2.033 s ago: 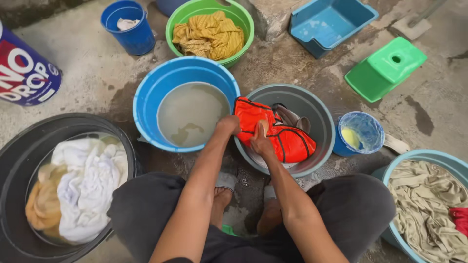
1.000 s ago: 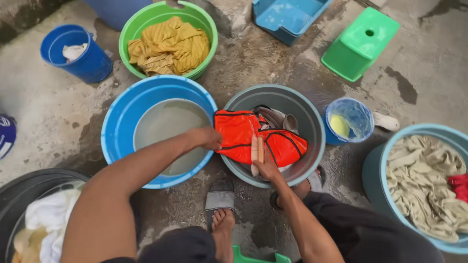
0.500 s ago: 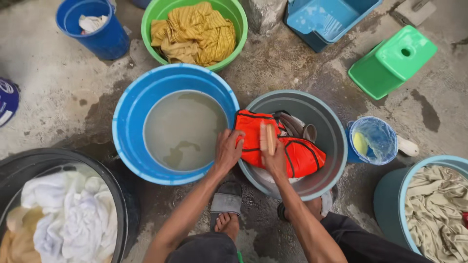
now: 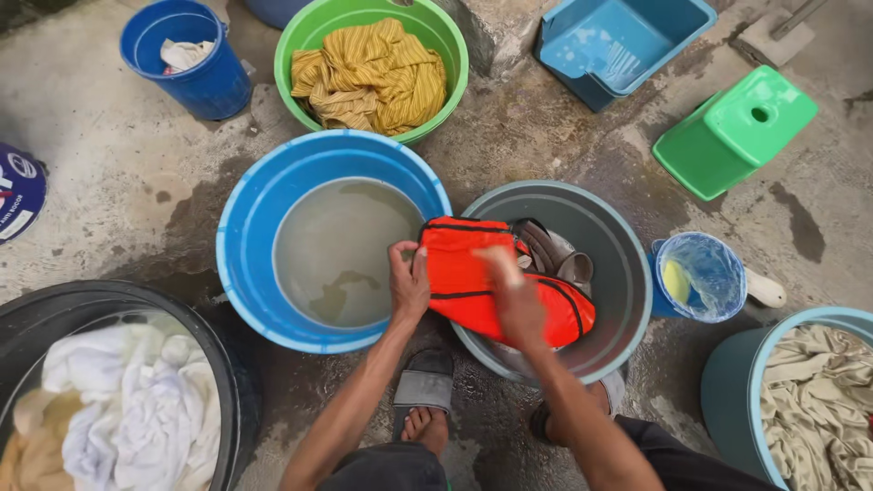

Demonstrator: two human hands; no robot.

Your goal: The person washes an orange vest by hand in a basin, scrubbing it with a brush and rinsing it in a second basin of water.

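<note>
An orange bag with black trim (image 4: 464,273) lies over the near rim of a grey basin (image 4: 627,273), with dark straps behind it. My left hand (image 4: 407,282) grips the bag's left edge. My right hand (image 4: 514,295) is blurred on top of the bag and closed around a pale brush-like object. To the left, touching the grey basin, is a big blue basin (image 4: 245,264) of murky water.
A green basin (image 4: 455,55) holds yellow cloth, with a blue bucket (image 4: 195,73) to its left. A black tub (image 4: 218,364) of white cloths is near left, a teal basin (image 4: 727,391) of beige cloths near right. Also around: a small blue container (image 4: 705,273), a green stool (image 4: 737,132), a blue tray (image 4: 618,45). My sandalled foot (image 4: 423,391) is below.
My right hand has moved across the top of the orange bag and is now blurred. My left hand stays on the bag's left edge. The view has shifted slightly.
</note>
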